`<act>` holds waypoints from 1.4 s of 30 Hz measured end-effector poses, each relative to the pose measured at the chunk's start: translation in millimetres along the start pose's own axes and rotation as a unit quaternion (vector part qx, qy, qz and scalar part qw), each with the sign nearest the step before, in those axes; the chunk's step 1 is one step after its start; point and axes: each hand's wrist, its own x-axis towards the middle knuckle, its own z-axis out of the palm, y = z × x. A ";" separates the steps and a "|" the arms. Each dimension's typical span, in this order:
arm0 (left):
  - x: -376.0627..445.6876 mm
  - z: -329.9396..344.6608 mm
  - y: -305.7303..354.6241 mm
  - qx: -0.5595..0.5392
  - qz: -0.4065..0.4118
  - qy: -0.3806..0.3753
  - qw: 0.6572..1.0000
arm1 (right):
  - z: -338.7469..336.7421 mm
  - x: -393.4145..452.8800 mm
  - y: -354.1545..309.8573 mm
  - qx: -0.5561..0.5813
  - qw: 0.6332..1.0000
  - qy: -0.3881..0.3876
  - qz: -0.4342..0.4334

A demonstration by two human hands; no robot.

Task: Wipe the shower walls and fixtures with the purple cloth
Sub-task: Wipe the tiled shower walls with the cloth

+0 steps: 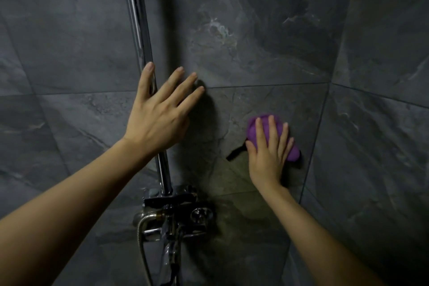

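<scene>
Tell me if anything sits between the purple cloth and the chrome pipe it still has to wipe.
Nothing fixed does. The cloth, pressed to the wall by the right hand, has bare tile to its left. Only the left hand lies in that path, spread in front of the pipe.

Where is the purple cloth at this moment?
In the head view, the purple cloth lies flat on the dark tiled wall, right of the chrome pipe, pressed under the right hand.
</scene>
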 end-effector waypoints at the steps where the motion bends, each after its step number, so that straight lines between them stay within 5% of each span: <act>1: -7.0 1.2 1.6 -0.003 -0.002 -0.003 1.000 | 0.7 0.8 -12.2 -0.017 0.999 0.000 -0.031; 8: -71.7 12.3 8.5 -0.023 -0.039 -0.025 0.999 | 34.1 -66.7 -9.3 -0.112 0.936 -0.073 -0.326; 12: -101.7 10.1 15.0 -0.029 -0.071 -0.038 0.996 | 31.8 -77.9 23.5 -0.131 0.940 -0.080 -0.305; 17: -113.5 11.3 25.6 -0.039 -0.100 -0.053 0.993 | 22.2 -42.8 -32.7 -0.073 0.967 -0.044 -0.241; 22: -113.8 10.2 31.5 -0.036 -0.118 -0.051 0.991 | 29.8 -45.4 -56.8 -0.084 0.923 -0.091 -0.364; 28: -114.7 8.2 33.6 -0.043 -0.129 -0.074 0.988 | 40.0 -93.3 5.5 -0.158 0.831 -0.190 -0.499; 36: -114.5 10.7 43.7 -0.054 -0.136 -0.096 0.985 | 31.6 -66.1 -22.4 -0.102 0.910 -0.140 -0.376; 42: -116.3 10.1 53.9 -0.080 -0.142 -0.122 0.979 | 44.4 -83.7 -22.2 -0.137 0.845 -0.170 -0.488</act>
